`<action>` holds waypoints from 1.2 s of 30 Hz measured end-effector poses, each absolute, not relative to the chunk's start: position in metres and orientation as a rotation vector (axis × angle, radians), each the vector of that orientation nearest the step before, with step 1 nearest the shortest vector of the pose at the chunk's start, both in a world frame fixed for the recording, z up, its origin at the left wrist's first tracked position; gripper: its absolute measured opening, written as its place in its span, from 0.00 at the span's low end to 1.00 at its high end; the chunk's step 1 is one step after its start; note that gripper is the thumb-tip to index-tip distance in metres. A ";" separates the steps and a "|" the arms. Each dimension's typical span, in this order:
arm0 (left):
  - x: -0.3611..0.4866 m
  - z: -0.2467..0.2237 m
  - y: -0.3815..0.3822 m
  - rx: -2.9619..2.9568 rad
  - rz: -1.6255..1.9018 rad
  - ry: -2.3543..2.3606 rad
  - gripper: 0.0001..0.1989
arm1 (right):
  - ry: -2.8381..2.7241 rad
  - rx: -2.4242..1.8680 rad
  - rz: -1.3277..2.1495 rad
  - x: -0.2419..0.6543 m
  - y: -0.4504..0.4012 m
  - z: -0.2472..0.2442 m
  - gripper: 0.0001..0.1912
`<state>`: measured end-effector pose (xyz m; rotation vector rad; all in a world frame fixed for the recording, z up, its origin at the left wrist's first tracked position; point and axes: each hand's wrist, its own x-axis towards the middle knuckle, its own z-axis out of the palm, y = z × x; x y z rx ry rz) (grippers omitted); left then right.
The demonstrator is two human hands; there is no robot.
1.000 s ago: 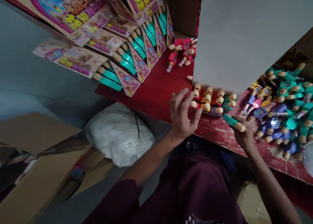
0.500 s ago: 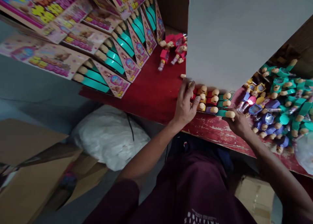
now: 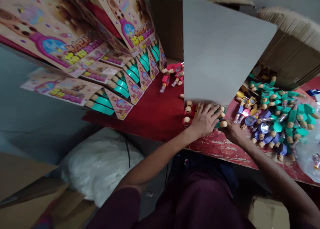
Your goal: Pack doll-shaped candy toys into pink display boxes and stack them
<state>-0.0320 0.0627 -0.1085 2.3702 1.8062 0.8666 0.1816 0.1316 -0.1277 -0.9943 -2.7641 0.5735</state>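
A display box with a tall grey back panel point(image 3: 217, 52) stands on the red table, holding rows of small toys with tan bear-like heads. My left hand point(image 3: 205, 120) lies flat over the middle of these toys, fingers spread, hiding several of them. At the left end, red toys point(image 3: 188, 120) show beside my wrist. My right hand point(image 3: 232, 131) is curled at the box's right front corner, against a teal toy point(image 3: 221, 124) with a tan head. Its fingertips are hidden, so what they grip cannot be made out.
Loose teal toys point(image 3: 287, 105) and purple and yellow ones are heaped on the right of the red table point(image 3: 140, 122). Red toys point(image 3: 165, 82) lie behind the box. Filled display boxes point(image 3: 100, 102) stand at left. A white sack point(image 3: 97, 165) and cardboard boxes point(image 3: 22, 175) sit below.
My left hand has moved right, from the box's left end onto the middle of the toys, its fingers now spread flat. My right hand stays at the right corner. The view has tilted up.
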 end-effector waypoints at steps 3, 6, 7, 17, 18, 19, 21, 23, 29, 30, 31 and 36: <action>-0.031 -0.112 0.066 2.392 0.708 1.810 0.23 | -2.825 -1.009 0.542 0.179 0.130 -0.129 0.05; -0.032 -0.109 0.064 2.403 0.604 1.821 0.24 | -2.780 -1.039 0.582 0.178 0.129 -0.137 0.05; -0.032 -0.108 0.063 2.397 0.579 1.826 0.24 | -2.737 -1.041 0.580 0.179 0.127 -0.142 0.06; -0.039 -0.105 0.059 2.501 0.429 1.770 0.30 | -2.083 -0.929 0.305 0.170 0.097 -0.196 0.13; -0.039 -0.104 0.059 2.507 0.410 1.786 0.30 | -2.075 -0.929 0.283 0.168 0.097 -0.198 0.12; -0.038 -0.103 0.059 2.509 0.391 1.802 0.31 | -2.069 -0.930 0.266 0.166 0.099 -0.201 0.12; -0.036 -0.102 0.060 2.515 0.356 1.820 0.32 | -2.068 -0.936 0.260 0.165 0.103 -0.207 0.12; -0.035 -0.102 0.062 2.528 0.331 1.826 0.33 | -2.071 -0.943 0.279 0.164 0.106 -0.214 0.12; -0.041 -0.109 0.057 2.597 0.537 1.746 0.35 | -2.067 -0.953 0.319 0.168 0.105 -0.221 0.12; -0.048 -0.106 0.056 2.597 0.730 1.745 0.36 | -2.075 -0.947 0.329 0.170 0.103 -0.218 0.12; -0.056 -0.100 0.056 2.557 0.984 1.771 0.37 | -2.074 -0.946 0.345 0.172 0.102 -0.213 0.14; -0.108 -0.044 0.076 1.648 2.110 1.682 0.36 | -1.837 -0.991 0.483 0.173 0.129 -0.150 0.26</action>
